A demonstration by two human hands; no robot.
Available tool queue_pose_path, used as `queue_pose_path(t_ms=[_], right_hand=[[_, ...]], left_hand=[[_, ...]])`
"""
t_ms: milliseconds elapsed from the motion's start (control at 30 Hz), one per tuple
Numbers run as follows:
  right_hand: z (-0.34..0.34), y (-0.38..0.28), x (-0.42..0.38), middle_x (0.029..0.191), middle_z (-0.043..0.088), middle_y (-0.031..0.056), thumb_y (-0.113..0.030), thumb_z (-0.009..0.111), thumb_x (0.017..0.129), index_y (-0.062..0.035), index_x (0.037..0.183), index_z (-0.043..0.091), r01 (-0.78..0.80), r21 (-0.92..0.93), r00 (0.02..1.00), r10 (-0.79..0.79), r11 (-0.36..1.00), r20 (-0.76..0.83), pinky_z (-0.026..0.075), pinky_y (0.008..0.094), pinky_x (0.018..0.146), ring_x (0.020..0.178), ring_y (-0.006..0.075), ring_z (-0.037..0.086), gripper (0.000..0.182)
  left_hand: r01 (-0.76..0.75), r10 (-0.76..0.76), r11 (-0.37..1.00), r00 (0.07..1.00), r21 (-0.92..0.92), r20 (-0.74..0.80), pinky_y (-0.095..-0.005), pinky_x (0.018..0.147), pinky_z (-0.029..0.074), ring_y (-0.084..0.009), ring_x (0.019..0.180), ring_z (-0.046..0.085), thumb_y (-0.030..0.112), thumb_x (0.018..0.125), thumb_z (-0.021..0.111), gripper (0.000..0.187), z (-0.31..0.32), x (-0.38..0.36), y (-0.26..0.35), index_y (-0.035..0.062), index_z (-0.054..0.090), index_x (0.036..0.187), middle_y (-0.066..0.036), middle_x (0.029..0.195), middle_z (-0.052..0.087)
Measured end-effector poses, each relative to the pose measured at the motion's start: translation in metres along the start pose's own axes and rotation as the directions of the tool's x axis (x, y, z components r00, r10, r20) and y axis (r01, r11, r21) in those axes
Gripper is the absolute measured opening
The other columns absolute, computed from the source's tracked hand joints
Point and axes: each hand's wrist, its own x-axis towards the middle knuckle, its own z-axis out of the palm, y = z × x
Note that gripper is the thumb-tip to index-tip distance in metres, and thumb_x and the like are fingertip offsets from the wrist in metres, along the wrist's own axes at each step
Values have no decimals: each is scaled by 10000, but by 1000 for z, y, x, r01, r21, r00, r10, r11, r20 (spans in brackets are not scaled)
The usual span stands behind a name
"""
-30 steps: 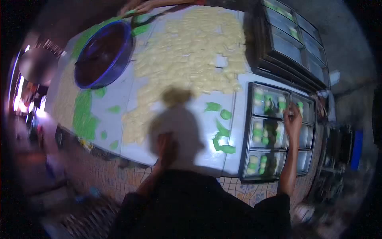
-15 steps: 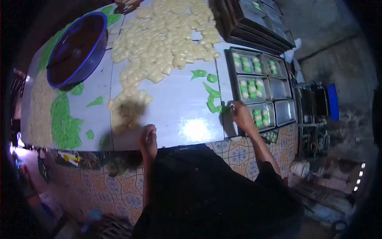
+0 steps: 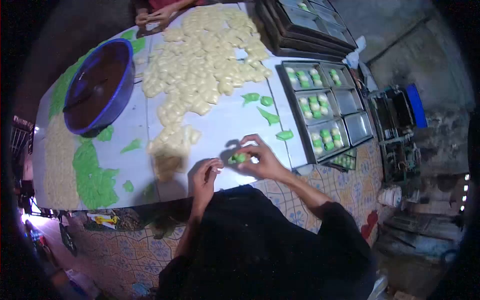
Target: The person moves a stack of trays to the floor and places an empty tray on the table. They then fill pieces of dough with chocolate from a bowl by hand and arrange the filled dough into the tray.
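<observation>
Right hand (image 3: 261,161): fingers closed on a small green dough piece (image 3: 240,158), held just above the white worktop (image 3: 220,125).
Left hand (image 3: 204,179): fingers loosely curled, empty, just beside the dough.

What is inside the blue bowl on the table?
The blue bowl holds a dark brown filling, with a utensil handle lying across it. The bowl's bottom is covered by the filling, so whatever lies beneath cannot be seen.

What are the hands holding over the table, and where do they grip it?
The right hand pinches a small green dough piece between its fingertips at the piece's right side. The left hand holds nothing; its fingers reach toward the piece from the left.
</observation>
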Motion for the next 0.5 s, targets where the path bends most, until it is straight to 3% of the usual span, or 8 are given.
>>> queue_pose_path(t_ms=[67,167,233,300,333,367,433,500], right_hand=[[27,-12,20,1248,443,69,-85,739,789,10,1094,620,-84,426,996,70,901,48,478,274,827,983,133,549,341],[65,-36,44,1214,491,80,-45,686,830,16,1123,595,-44,649,997,76,759,-21,463,261,870,1039,129,534,313],[82,-64,51,1055,559,52,-22,643,855,22,1131,582,-78,555,978,171,828,-118,478,250,806,953,115,545,286],[96,-63,58,964,551,47,-24,630,861,9,1128,601,-75,351,977,139,933,-161,473,238,710,858,105,532,270],[102,-59,61,933,540,53,-46,625,870,-2,1123,616,-17,284,990,57,959,-131,458,236,667,814,109,522,256],[105,-54,66,902,528,58,-69,619,879,-14,1118,630,41,217,995,-19,975,-100,443,234,624,770,113,511,245],[102,-31,82,984,501,95,-210,560,931,-38,1130,644,83,-105,994,-90,991,-66,429,310,747,984,202,475,276],[96,-55,98,1070,472,118,-296,480,964,-48,1155,636,207,42,975,-202,978,-94,390,348,859,1099,241,405,349]], left_hand=[[-43,24,962,997,-270,-76,-298,868,483,-168,1092,542,215,958,546,425,-4,-1,19,-30,485,1298,-133,1224,566],[-190,205,977,958,93,-201,-284,895,457,-173,1112,527,165,928,590,442,-19,0,61,-22,487,1315,-136,1273,534],[-291,322,946,897,143,-304,-268,885,453,-152,1082,534,100,894,627,394,-24,9,69,-31,545,1257,-125,1216,576],[-218,211,976,896,29,-391,-257,867,459,-131,1023,557,55,870,650,308,-30,12,68,-46,614,1159,-108,1128,624],[-248,116,939,879,-236,-462,-246,843,469,-120,945,588,47,863,658,223,-26,11,64,-57,657,1060,-93,1021,660],[-251,117,940,872,-230,-476,-246,843,469,-120,945,588,47,863,658,223,-31,11,62,-57,657,1060,-93,1021,660],[-141,-18,947,875,-290,-483,-237,822,471,-106,896,600,33,861,657,170,-39,11,59,-57,672,1004,-82,954,675],[-83,-31,980,835,-180,-549,-236,781,486,-105,822,610,5,841,665,117,-39,13,62,-51,681,942,-67,862,672]])
